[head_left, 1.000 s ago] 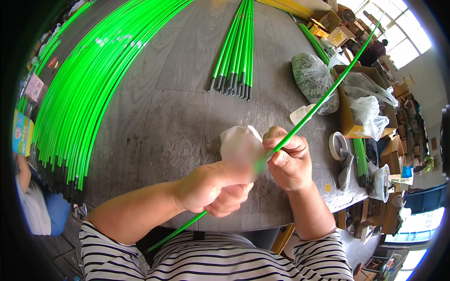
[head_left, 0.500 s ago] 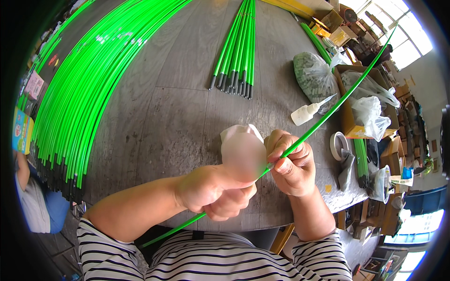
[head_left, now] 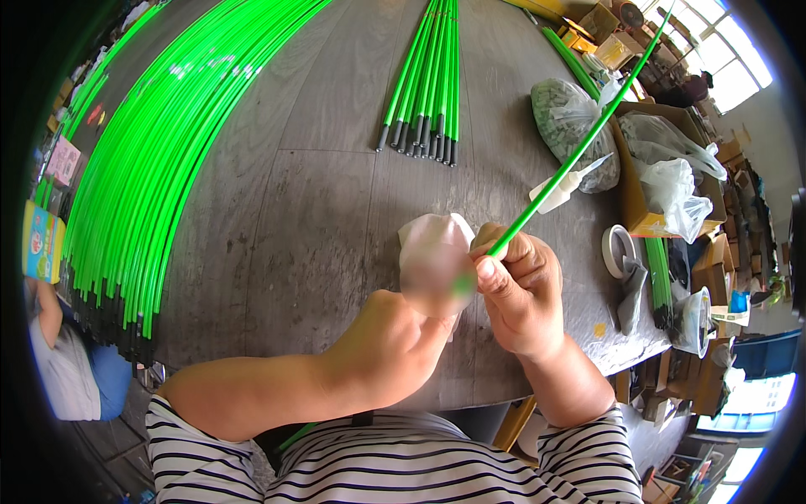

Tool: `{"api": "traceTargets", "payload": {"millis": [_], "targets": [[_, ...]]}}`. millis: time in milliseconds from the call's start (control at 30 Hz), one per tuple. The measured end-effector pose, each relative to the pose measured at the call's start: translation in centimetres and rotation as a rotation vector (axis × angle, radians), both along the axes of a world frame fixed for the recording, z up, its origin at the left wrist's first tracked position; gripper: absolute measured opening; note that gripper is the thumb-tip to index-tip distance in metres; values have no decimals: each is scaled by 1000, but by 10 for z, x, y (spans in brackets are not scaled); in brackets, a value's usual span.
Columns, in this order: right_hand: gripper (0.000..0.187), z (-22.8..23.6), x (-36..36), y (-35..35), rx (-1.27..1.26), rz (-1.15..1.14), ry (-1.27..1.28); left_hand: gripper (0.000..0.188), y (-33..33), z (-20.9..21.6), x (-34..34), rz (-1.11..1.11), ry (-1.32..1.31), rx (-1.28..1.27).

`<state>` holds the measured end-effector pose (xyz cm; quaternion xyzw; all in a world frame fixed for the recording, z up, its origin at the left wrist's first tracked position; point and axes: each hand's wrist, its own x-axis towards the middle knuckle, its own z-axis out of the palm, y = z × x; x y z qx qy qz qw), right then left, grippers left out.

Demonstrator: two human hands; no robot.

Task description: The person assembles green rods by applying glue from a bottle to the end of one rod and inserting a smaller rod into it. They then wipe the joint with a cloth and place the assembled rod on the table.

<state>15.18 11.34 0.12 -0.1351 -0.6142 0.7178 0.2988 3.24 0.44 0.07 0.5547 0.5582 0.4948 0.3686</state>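
Observation:
A long thin green rod (head_left: 579, 151) slants up to the right from my right hand (head_left: 529, 290), whose thumb and fingers pinch it near its lower end. Close beside it, my left hand (head_left: 407, 332) is closed, with a crumpled white cloth (head_left: 437, 235) rising from it. A blur covers part of the cloth and fingers. A short bit of green shows between the hands, and a green length (head_left: 295, 437) reappears below my left forearm. Whether the upper and lower green lengths are joined cannot be seen.
Many green rods with black ends (head_left: 180, 134) cover the table's left side; a smaller bundle (head_left: 424, 92) lies at the far middle. To the right are a white squeeze bottle (head_left: 556, 195), a bag of small pieces (head_left: 558, 118), a tape roll (head_left: 619, 250) and a box (head_left: 642, 218). Someone sits far left.
The rod's upper part has swung left and stands steeper. My left hand has turned, its wrist bent more upward, and the green length below my forearm shows less.

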Motion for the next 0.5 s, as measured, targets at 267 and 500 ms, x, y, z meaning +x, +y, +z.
{"api": "traceTargets", "payload": {"millis": [267,500], "targets": [[15,2,9,28,558,-626,-193,44,11,-3,-30,-105,-841,-394],[20,4,14,21,501,-265,-685,39,11,-7,-33,-140,-911,-397]]}}
